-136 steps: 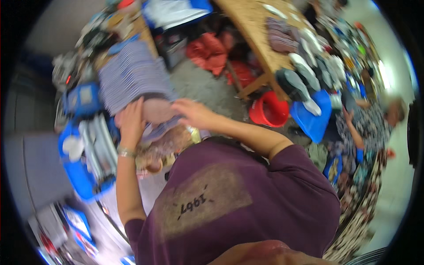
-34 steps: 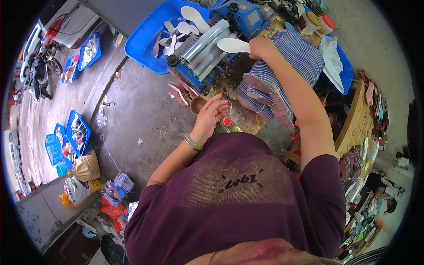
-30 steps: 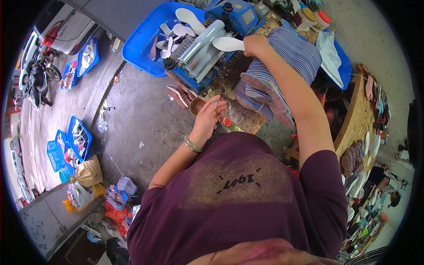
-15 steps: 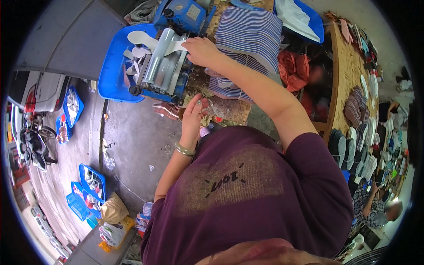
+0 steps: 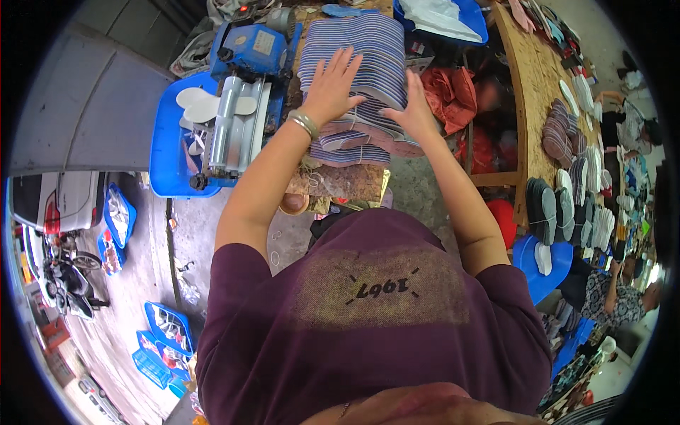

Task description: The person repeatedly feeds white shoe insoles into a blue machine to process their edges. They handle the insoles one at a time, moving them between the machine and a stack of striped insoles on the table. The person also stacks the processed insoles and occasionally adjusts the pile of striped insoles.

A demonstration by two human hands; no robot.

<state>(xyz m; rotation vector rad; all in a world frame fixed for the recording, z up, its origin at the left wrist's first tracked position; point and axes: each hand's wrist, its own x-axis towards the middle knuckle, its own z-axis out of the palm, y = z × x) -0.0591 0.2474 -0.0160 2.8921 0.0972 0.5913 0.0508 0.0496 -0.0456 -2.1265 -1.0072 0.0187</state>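
Observation:
A tall stack of blue-and-white striped insoles (image 5: 358, 46) stands on the worn wooden bench in front of me. My left hand (image 5: 333, 88), a bangle at its wrist, is at the stack's left side, open with spread fingers over the striped edges. At the right side is my right hand (image 5: 413, 110), also open, its thumb apart from its upright fingers. Below my hands lie tied bundles of striped insoles (image 5: 350, 154). Left of the stack stands a blue roller machine (image 5: 255, 48) with shiny metal rollers (image 5: 228, 120). A white insole (image 5: 245, 106) rests on the rollers.
Beyond the rollers, a blue bin (image 5: 161, 134) holds white insoles. A red bag (image 5: 450, 99) sits right of the stack, near a wooden table (image 5: 513, 42) bearing insoles. Another blue bin (image 5: 467, 35) is at the back. A person (image 5: 602, 290) is at far right.
My right hand has left the white insole at the rollers and come to the stack's right side. My left hand has risen from the bench's front to the stack. The view has shifted.

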